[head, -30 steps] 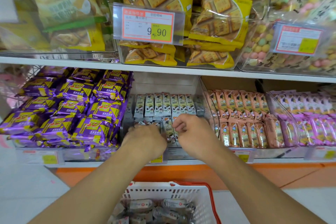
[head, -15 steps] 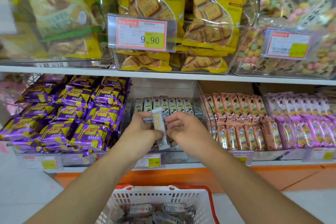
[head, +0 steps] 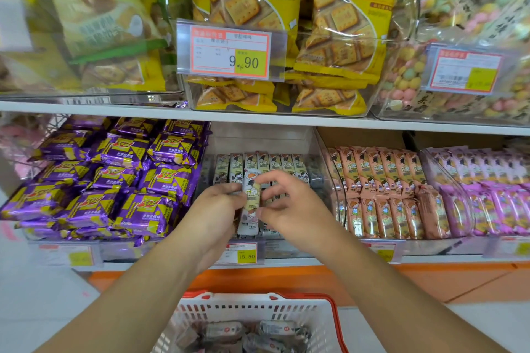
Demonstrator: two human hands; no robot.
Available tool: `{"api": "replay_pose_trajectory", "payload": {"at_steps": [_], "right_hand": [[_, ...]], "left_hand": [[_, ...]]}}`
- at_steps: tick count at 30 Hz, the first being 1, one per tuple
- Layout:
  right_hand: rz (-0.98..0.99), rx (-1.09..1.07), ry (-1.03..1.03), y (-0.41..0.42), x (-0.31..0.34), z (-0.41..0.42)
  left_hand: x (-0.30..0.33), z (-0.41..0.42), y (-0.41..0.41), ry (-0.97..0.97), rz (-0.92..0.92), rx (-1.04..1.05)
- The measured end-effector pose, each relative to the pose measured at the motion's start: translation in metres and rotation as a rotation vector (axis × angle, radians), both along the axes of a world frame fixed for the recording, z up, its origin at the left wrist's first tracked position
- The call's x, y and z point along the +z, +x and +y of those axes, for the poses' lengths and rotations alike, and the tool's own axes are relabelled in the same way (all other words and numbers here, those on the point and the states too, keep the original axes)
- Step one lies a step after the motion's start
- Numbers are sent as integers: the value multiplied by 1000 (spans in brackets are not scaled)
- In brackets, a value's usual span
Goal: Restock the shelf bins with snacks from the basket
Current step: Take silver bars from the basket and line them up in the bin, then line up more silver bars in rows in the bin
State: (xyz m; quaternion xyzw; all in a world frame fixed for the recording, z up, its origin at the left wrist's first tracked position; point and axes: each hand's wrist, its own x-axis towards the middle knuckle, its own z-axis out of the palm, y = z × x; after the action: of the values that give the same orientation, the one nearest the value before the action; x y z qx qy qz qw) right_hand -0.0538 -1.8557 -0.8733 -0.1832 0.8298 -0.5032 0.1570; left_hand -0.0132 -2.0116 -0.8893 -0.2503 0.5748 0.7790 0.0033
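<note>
Both hands meet over the middle bin (head: 321,152) of the lower shelf, and every place here is given from that clear bin; the left hand (head: 215,209) and the right hand (head: 289,206) hold one white snack bar (head: 251,200) upright between them, just above the bin's front row; the left fingers (head: 229,188) curl against the bar's left edge, while the right fingers (head: 266,180) pinch its upper right edge and the thumb presses lower down; held on both long edges, the bar can probably be steered end-first into a narrow gap, since the white bars (head: 272,162) at the back of the bin stand packed side by side; the front of the bin looks only partly filled, though the hands hide much of it; left of the bin lie heaped purple packs (head: 114,180), and right of it stand orange bars (head: 381,180) in neat rows, which suggests the tidiness aimed at; below the bin, on the floor, sits the white basket (head: 252,309) with a red rim, more wrapped snacks (head: 229,332) lying loose in it, close under the arms for a short reach; much restocking seems left.
</note>
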Motion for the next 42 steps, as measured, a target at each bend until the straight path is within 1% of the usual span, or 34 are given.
{"api": "replay_pose_trajectory", "payload": {"at_steps": [3,5,9,12,14,17,20,23,26,28,32,37,40,42], "right_hand": [[50,9,9,-2,-4,-3],[72,27,22,-3,-6,-3],[106,98,169,-1,-7,-4],[90,62,227,-5,-8,-2],[81,1,270,-8,-10,0],[133,-56,421,-9,-13,7],[204,-53,630,-4,-11,11],[167,-8,821,2,-7,8],[89,59,857,4,-7,4],[93,92,867,4,-9,4],[101,103,859,1,-11,11],[88,144,923,2,-11,14],[85,129,928,2,-6,13],[153,99,893,7,-2,13]], "left_hand": [[2,0,1,-176,-10,-66],[0,-3,0,-336,-27,-132],[-6,-8,-2,-816,-23,-242],[-10,-2,-4,-1079,-124,-286],[-12,3,-6,-1170,-202,-304],[-12,6,-12,-1190,-278,-331],[-12,5,-17,-1192,-311,-364],[-15,4,-21,-1159,-294,-371],[-15,1,-22,-1069,-239,-363],[-16,-1,-22,-1027,-191,-388],[-19,-1,-19,-1084,-152,-425],[-22,1,-19,-1152,-118,-416],[-20,1,-16,-1180,-92,-417],[-19,2,-9,-1224,-47,-396]]}}
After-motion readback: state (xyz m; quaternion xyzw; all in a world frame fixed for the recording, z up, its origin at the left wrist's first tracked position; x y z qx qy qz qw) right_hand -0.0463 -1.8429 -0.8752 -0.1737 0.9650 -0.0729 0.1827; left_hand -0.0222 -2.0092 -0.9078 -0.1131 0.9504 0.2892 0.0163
